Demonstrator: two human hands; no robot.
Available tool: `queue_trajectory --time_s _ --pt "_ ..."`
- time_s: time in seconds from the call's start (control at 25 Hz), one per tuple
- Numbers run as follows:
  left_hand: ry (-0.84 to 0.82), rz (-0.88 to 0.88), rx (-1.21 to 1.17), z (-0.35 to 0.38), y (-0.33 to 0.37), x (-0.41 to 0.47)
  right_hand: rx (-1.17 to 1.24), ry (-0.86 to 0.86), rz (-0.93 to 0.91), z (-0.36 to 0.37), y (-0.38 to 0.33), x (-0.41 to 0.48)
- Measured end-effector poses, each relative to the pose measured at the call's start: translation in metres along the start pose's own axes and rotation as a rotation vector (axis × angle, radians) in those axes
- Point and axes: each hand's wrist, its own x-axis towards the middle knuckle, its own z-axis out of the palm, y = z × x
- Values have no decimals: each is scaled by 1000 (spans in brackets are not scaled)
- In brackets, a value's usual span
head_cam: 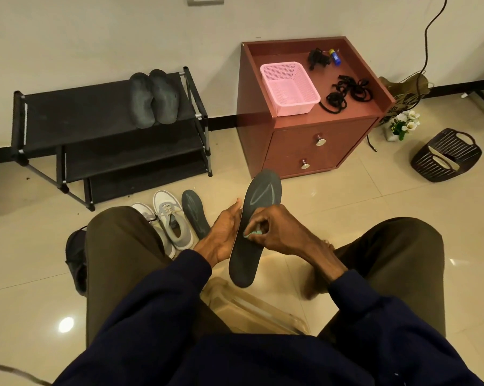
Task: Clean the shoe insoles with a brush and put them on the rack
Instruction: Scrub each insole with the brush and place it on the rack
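A dark grey insole [259, 201] stands almost upright between my knees, and my left hand [225, 235] grips its left edge. Pressed against its middle is my right hand [274, 229], closed on a small teal brush [253, 234] that is mostly hidden by the fingers. A second dark insole [195, 213] lies on the floor beside a pair of grey-white sneakers [168, 221]. Two dark insoles [154, 98] rest side by side on the top shelf of the black shoe rack [76, 112] against the wall.
A red-brown cabinet [313, 143] to the right of the rack carries a pink basket [289, 89] and black laces [346, 93]. A dark woven basket [445, 154] and white flowers [405, 123] sit far right. A clear plastic container [252, 307] lies below my hands, a black shoe [76, 257] by my left knee.
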Motion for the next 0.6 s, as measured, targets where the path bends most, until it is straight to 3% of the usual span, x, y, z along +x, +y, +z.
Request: queue_trajectory --time_s 0.08,0.28,0.36,0.48,0.52,0.6 --pt "8 -16 -38 -1 -2 2 21 12 2 -4 2 3" --pt "-49 -88 -91 2 -8 3 -241 528 133 -11 29 13" --pt "-42 -79 -86 5 -7 1 -143 451 98 -6 25 9" --pt "-22 -40 -62 6 -5 -1 15 149 23 -1 8 5" --pt "-25 -40 -54 6 -5 -1 44 127 23 -2 7 6" --pt "-70 -66 -54 3 -5 1 70 278 67 -8 13 9"
